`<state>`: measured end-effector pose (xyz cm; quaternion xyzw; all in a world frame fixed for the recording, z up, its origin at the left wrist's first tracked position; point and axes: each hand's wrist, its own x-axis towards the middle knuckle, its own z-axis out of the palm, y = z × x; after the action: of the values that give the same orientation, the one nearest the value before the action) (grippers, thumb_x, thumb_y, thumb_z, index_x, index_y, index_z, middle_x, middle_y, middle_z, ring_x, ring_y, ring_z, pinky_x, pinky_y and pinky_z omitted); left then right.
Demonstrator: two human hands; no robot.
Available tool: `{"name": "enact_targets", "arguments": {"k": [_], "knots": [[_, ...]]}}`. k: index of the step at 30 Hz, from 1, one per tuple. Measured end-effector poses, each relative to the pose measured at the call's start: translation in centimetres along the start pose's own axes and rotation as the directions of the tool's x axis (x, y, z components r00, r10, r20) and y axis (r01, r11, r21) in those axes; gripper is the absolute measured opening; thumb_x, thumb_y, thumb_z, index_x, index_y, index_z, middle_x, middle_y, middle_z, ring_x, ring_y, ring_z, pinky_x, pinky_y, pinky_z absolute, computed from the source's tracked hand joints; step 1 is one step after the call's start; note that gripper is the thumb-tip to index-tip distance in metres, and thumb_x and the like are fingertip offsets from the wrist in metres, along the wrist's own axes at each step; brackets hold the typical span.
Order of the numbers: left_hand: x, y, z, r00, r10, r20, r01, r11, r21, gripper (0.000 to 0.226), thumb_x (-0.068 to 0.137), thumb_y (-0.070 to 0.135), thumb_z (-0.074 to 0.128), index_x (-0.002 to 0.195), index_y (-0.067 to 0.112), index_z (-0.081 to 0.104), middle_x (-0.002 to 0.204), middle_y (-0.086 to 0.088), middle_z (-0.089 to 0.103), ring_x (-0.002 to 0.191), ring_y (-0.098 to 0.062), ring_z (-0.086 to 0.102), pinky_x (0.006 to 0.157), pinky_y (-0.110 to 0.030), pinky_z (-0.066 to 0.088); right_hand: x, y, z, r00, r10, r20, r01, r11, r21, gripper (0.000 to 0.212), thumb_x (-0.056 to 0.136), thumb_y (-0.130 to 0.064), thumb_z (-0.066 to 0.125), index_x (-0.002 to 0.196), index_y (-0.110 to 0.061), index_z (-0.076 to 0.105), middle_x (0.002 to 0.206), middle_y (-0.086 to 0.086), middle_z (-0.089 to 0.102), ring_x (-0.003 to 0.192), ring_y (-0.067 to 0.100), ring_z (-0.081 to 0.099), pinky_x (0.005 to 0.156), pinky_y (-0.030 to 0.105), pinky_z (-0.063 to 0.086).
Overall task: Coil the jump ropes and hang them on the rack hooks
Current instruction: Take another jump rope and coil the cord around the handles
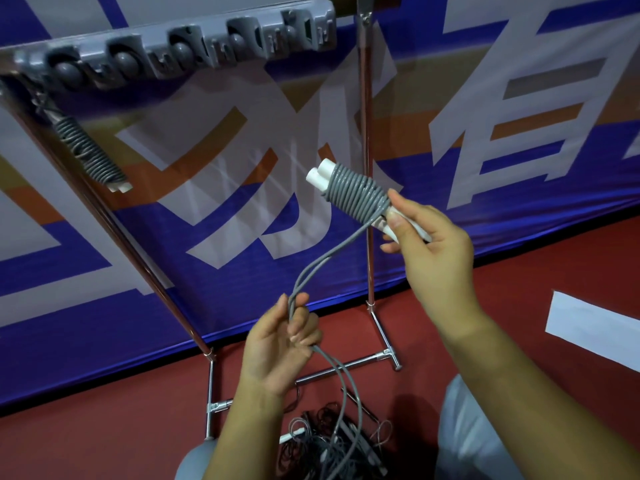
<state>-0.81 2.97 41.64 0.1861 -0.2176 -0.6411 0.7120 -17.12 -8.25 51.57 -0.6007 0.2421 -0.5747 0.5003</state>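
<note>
While the right hand (429, 244) grips 2 white handles (320, 176) wound w/ grey rope coil (356, 199), the left hand (284, 344) pinches the doubled loose rope (311, 268) below. 1 coiled rope (90, 150) hangs on the rack (180, 46), upper left. More ropes lie tangled (332, 438) on the red floor (104, 434); blue banner (519, 168) behind.

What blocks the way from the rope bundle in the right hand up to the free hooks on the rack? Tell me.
Nothing visible does. The rope bundle in the right hand has open air up to the hook strip. Its loose cord trails to the left hand; the hung rope sits far left.
</note>
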Motion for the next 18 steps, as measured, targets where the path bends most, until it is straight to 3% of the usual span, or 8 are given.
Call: {"name": "enact_targets", "arguments": {"k": [2, 4, 7, 9, 12, 16, 18], "knots": [[-0.5, -0.4, 0.1, 0.997, 0.059, -0.056, -0.048, 0.983, 0.176, 0.019, 0.088, 0.027, 0.066, 0.094, 0.010, 0.070, 0.061, 0.004, 0.057, 0.056, -0.007, 0.049, 0.063, -0.022, 0.042, 0.0, -0.1, 0.2, 1.000, 0.000, 0.010, 0.000, 1.000, 0.009, 0.036, 0.094, -0.002, 0.055, 0.115, -0.031, 0.060, 0.097, -0.002, 0.063, 0.087, 0.006, 0.065, 0.068, 0.016, 0.053], [-1.1, -0.9, 0.4, 0.988, 0.089, -0.125, -0.036, 0.927, 0.374, 0.019, 0.072, 0.029, 0.080, 0.083, 0.017, 0.071, 0.061, 0.003, 0.057, 0.057, -0.008, 0.049, 0.066, -0.024, 0.042, -0.1, -0.2, 0.3, 1.000, 0.001, 0.015, -0.002, 1.000, 0.017, 0.037, 0.094, -0.002, 0.055, 0.114, -0.031, 0.060, 0.097, -0.003, 0.063, 0.086, 0.005, 0.065, 0.068, 0.016, 0.054], [-1.0, -1.7, 0.5, 0.945, 0.158, -0.287, 0.063, 0.771, 0.633, 0.012, 0.074, 0.005, 0.076, 0.076, 0.014, 0.067, 0.074, -0.005, 0.069, 0.075, -0.013, 0.066, 0.076, -0.028, 0.048, -0.4, 0.1, 0.7, 0.998, -0.003, 0.055, 0.004, 1.000, -0.006, 0.037, 0.093, -0.001, 0.056, 0.112, -0.033, 0.061, 0.094, -0.005, 0.062, 0.085, 0.006, 0.065, 0.067, 0.017, 0.054], [-0.4, -2.3, 1.2, 0.909, 0.204, -0.363, 0.192, 0.569, 0.800, 0.023, 0.083, -0.012, 0.059, 0.075, 0.009, 0.056, 0.079, -0.006, 0.072, 0.074, -0.016, 0.065, 0.068, -0.028, 0.049, -1.1, 0.6, 1.2, 0.997, 0.008, 0.082, -0.006, 1.000, -0.024, 0.038, 0.092, -0.001, 0.056, 0.110, -0.034, 0.062, 0.092, -0.006, 0.061, 0.082, 0.007, 0.064, 0.065, 0.016, 0.053], [0.6, -2.4, 1.8, 0.851, 0.359, -0.383, 0.309, 0.248, 0.918, 0.023, 0.086, -0.002, 0.062, 0.078, 0.013, 0.047, 0.071, -0.004, 0.062, 0.056, -0.015, 0.053, 0.046, -0.019, 0.044, -1.8, 1.2, 1.4, 0.995, 0.036, 0.089, -0.033, 0.999, -0.038, 0.038, 0.092, -0.001, 0.057, 0.109, -0.035, 0.062, 0.090, -0.007, 0.061, 0.079, 0.006, 0.063, 0.065, 0.015, 0.053], [1.5, -1.9, 0.6, 0.844, 0.464, -0.270, 0.368, -0.132, 0.921, 0.022, 0.091, 0.018, 0.060, 0.083, 0.019, 0.040, 0.054, 0.004, 0.047, 0.044, -0.015, 0.046, 0.044, -0.028, 0.034, -1.9, 1.3, 1.0, 0.996, 0.034, 0.077, -0.029, 0.998, -0.055, 0.038, 0.092, -0.001, 0.057, 0.108, -0.035, 0.062, 0.090, -0.006, 0.062, 0.080, 0.005, 0.064, 0.064, 0.015, 0.053], [1.8, -2.0, -0.2, 0.838, 0.462, -0.290, 0.424, -0.218, 0.879, 0.029, 0.096, 0.029, 0.053, 0.072, 0.022, 0.038, 0.055, 0.003, 0.044, 0.051, -0.021, 0.043, 0.050, -0.032, 0.029, -1.9, 1.2, 0.9, 0.996, 0.027, 0.085, -0.022, 0.998, -0.056, 0.038, 0.091, -0.001, 0.058, 0.108, -0.035, 0.063, 0.089, -0.006, 0.061, 0.079, 0.003, 0.065, 0.064, 0.014, 0.052]]}}
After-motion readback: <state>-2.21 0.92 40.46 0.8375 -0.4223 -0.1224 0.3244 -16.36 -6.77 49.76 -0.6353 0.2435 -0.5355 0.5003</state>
